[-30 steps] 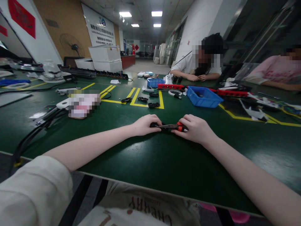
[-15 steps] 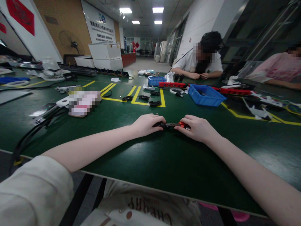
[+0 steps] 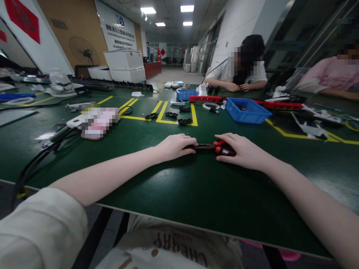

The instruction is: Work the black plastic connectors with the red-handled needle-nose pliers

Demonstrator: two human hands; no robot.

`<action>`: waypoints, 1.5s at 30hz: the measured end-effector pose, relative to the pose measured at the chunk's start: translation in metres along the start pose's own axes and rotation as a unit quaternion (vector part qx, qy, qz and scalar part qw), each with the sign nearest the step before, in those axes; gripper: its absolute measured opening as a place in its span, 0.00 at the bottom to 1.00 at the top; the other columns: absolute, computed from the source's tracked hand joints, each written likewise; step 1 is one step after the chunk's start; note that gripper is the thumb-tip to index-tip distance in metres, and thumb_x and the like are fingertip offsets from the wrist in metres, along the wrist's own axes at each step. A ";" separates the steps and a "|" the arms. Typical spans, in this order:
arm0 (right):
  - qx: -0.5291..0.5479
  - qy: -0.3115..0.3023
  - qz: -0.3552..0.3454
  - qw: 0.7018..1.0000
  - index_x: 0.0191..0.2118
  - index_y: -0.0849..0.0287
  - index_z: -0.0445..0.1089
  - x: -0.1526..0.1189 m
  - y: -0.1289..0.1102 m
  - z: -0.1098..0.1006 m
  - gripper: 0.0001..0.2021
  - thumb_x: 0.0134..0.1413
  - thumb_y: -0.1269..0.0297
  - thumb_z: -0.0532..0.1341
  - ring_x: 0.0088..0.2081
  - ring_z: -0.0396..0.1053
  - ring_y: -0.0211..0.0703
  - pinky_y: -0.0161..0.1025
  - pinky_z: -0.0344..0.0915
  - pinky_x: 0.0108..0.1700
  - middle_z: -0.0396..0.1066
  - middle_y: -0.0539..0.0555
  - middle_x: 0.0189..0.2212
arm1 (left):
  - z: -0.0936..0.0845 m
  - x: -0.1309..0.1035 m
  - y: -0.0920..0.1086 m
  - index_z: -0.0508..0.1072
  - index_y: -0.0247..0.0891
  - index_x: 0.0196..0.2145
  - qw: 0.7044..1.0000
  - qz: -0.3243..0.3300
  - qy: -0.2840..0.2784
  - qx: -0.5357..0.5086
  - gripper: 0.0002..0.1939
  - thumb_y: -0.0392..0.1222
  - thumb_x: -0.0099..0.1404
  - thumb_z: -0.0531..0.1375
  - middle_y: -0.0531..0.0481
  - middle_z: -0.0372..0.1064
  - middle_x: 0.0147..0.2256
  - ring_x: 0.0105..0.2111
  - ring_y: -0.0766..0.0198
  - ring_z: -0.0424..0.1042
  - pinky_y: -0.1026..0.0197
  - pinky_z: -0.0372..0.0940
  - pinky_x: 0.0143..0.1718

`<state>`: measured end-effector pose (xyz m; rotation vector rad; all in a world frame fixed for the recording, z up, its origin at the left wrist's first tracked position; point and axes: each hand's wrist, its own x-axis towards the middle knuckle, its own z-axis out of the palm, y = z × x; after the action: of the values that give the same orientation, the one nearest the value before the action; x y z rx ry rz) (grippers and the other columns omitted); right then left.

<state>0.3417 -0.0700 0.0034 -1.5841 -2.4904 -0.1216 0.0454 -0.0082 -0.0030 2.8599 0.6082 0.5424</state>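
My right hand (image 3: 244, 150) is closed around the red-and-black handles of a pair of pliers (image 3: 224, 151), with the fingers spread along them. The jaws of the pliers point left, low over the green table. At their tip, my left hand (image 3: 177, 145) pinches a small black part (image 3: 191, 147), mostly hidden by the fingers. Whether the jaws bite on that part cannot be made out. Beyond my hands lie several similar black pieces (image 3: 185, 121) in and beside a yellow-taped rectangle.
On the green table (image 3: 179, 198), a blue bin (image 3: 248, 112) and a smaller blue bin (image 3: 186, 94) stand at the back, near red strips (image 3: 206, 99). A phone-like pink object (image 3: 100, 123) and black cables (image 3: 42, 160) lie left. Two people sit across, at the right.
My right hand has shifted slightly right and loosened, so more of the pliers' handles shows, spread further apart. My left hand stays nearly in place with the black part.
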 end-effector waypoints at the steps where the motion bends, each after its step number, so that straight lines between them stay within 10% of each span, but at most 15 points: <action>1: 0.000 -0.010 0.013 1.000 0.64 0.57 0.62 -0.001 0.003 0.001 0.41 0.54 0.32 0.58 0.52 0.71 0.61 0.57 0.68 0.51 0.69 0.65 0.56 | 0.000 0.000 0.000 0.73 0.41 0.50 1.000 0.002 0.000 -0.001 0.11 0.45 0.72 0.60 0.48 0.76 0.48 0.48 0.57 0.74 0.58 0.68 0.47; 20: -0.050 0.057 -0.008 0.997 0.43 0.57 0.67 0.002 -0.011 -0.001 0.26 0.57 0.36 0.57 0.33 0.71 0.47 0.41 0.63 0.30 0.72 0.58 0.41 | 0.001 -0.001 -0.006 0.72 0.42 0.50 0.999 -0.026 0.009 -0.019 0.11 0.44 0.73 0.58 0.48 0.75 0.46 0.46 0.57 0.74 0.57 0.67 0.45; 45: -0.133 0.140 -0.077 0.978 0.46 0.63 0.72 0.003 -0.008 -0.003 0.26 0.59 0.41 0.59 0.40 0.73 0.56 0.49 0.68 0.42 0.76 0.65 0.41 | 0.007 0.002 -0.016 0.69 0.36 0.57 0.997 -0.010 0.009 -0.076 0.19 0.43 0.71 0.60 0.41 0.71 0.53 0.52 0.54 0.70 0.50 0.65 0.55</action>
<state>0.3339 -0.0714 0.0068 -1.3452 -2.4452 -0.6771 0.0445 0.0067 -0.0125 2.7066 0.5705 0.5854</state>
